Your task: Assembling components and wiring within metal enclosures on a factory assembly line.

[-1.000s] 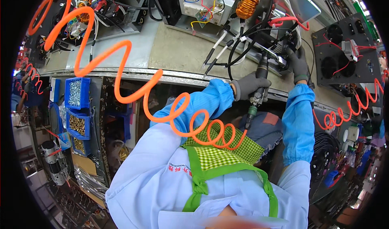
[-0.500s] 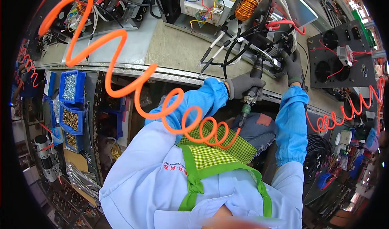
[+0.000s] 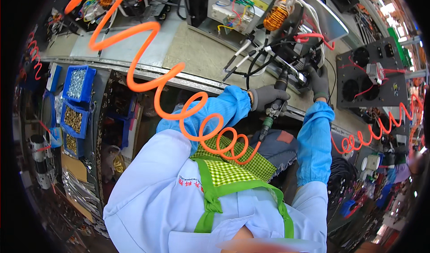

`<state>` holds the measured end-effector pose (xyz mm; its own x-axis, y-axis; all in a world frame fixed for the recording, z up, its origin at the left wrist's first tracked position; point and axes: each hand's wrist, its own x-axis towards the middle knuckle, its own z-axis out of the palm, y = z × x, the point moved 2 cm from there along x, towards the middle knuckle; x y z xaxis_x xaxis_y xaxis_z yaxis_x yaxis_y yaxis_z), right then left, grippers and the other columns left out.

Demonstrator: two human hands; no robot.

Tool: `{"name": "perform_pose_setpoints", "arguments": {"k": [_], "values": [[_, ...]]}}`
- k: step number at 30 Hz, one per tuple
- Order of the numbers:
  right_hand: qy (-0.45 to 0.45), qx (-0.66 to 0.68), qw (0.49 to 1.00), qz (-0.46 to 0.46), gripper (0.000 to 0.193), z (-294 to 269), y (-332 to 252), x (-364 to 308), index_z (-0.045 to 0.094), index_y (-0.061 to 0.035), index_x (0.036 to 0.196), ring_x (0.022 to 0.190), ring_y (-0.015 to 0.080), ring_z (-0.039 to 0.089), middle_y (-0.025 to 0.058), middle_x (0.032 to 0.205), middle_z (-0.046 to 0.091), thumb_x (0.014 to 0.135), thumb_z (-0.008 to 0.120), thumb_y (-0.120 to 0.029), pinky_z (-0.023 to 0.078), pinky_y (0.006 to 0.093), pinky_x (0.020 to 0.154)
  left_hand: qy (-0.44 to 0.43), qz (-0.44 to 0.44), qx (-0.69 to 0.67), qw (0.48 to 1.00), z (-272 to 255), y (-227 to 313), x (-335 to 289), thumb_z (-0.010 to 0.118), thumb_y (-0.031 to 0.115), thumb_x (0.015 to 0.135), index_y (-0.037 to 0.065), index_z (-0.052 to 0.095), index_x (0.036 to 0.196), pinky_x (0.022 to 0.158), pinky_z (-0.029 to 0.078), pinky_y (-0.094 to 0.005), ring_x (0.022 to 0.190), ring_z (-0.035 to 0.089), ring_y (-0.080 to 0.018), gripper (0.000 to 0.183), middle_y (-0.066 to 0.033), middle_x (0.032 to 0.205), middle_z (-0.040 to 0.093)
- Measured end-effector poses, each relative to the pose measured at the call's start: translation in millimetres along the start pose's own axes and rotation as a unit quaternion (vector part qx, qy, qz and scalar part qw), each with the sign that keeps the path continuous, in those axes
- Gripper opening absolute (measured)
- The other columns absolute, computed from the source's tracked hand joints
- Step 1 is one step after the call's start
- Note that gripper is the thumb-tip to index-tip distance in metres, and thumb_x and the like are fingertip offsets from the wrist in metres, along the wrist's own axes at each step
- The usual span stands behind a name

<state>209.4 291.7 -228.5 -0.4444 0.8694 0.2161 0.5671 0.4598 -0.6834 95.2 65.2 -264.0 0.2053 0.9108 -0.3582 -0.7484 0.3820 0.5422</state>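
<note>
My left hand (image 3: 268, 96), in a grey glove, is closed round a pneumatic screwdriver (image 3: 281, 80). The tool's dark tip end points up into an electrical assembly (image 3: 293, 51) at the bench edge, and its green rear end (image 3: 267, 124) joins a coiled orange air hose (image 3: 169, 76). At the assembly's right side, my gloved right hand (image 3: 319, 83) has its fingers bent in among the parts; what they grip is hidden. The assembly carries a copper-wound coil (image 3: 275, 17), black and white cables and red wires. Just where the screwdriver tip meets it cannot be made out.
A black panel with round fans (image 3: 358, 78) stands on the right. Blue bins of small hardware (image 3: 79, 83) line the lower left. Loose cable ends (image 3: 237, 60) lie on the bench (image 3: 188, 49), and a second orange hose (image 3: 358, 141) hangs at right.
The view has shifted slightly. Both hands stay at the assembly, my left still round the screwdriver. The orange hose hangs in a slightly different place.
</note>
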Motion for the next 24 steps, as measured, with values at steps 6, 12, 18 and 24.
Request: {"name": "perform_pose_setpoints", "arguments": {"k": [6, 12, 18, 24], "values": [[-0.073, 0.14, 0.986, 0.051, 0.059, 1, -35, -18, 0.048, -0.0005, 0.123, 0.104, 0.0206, 0.055, 0.0117, 0.117, 0.059, 0.076, 0.074, -0.025, 0.044, 0.0311, 0.086, 0.06, 0.044, 0.274, 0.959, -25, 27, -42, 0.066, 0.023, 0.081, 0.004, 0.059, 0.069, 0.05, 0.045, -0.0275, 0.05, 0.055, -0.0136, 0.023, -0.0037, 0.06, 0.058], [-0.042, -0.003, 0.998, -0.048, 0.063, -8, 5, -3, 0.051, -0.0023, 0.125, 0.102, 0.0227, 0.057, 0.0121, 0.116, 0.061, 0.079, 0.071, -0.04, 0.043, 0.0323, 0.087, 0.059, 0.028, 0.09, 0.994, -30, 46, -271, 0.064, 0.02, 0.081, 0.002, 0.051, 0.091, 0.059, 0.056, -0.0317, 0.061, 0.062, -0.0182, 0.024, -0.0084, 0.073, 0.059], [-0.068, 0.035, 0.997, -0.02, 0.061, -24, 41, 5, 0.05, 0.0023, 0.125, 0.103, 0.0233, 0.057, 0.0162, 0.115, 0.06, 0.083, 0.064, -0.04, 0.044, 0.0321, 0.085, 0.281, 0.407, 0.07, 0.866, -124, 86, -487, 0.055, 0.032, 0.089, 0.0, 0.058, 0.092, 0.052, 0.052, -0.0307, 0.055, 0.063, -0.0221, 0.031, -0.0111, 0.074, 0.064], [-0.046, 0.058, 0.996, 0.051, 0.056, -53, -30, -76, 0.052, 0.0007, 0.122, 0.088, 0.0165, 0.057, 0.0113, 0.111, 0.059, 0.083, 0.066, -0.037, 0.043, 0.0275, 0.064, 0.541, 0.503, 0.141, 0.66, -260, 73, -657, 0.05, 0.009, 0.089, 0.007, 0.046, 0.128, 0.062, 0.05, -0.0329, 0.068, 0.057, -0.0196, 0.039, -0.0094, 0.093, 0.06]]}}
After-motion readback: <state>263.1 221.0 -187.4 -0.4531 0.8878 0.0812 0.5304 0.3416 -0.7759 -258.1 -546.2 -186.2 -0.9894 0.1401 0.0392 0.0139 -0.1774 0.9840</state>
